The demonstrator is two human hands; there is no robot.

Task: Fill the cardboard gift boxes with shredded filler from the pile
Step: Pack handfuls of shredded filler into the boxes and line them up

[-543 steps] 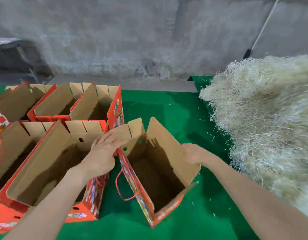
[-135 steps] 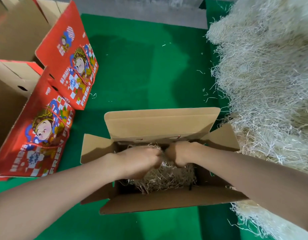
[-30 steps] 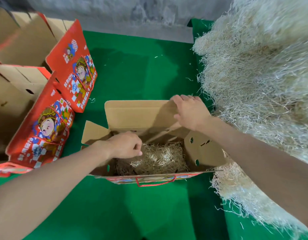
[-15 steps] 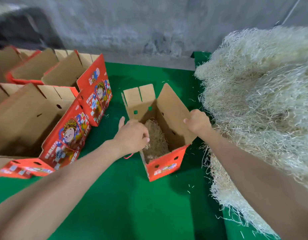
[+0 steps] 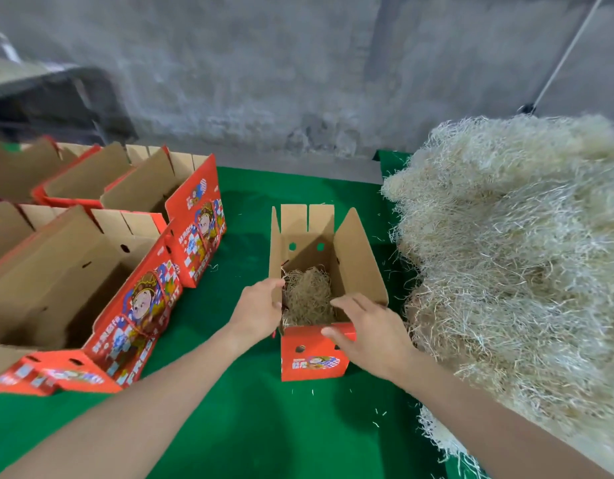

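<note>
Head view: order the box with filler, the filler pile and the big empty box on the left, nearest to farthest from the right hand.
1. Box with filler: centre, under the right hand's fingers.
2. Filler pile: just right of the hand.
3. Empty box: far left.
</note>
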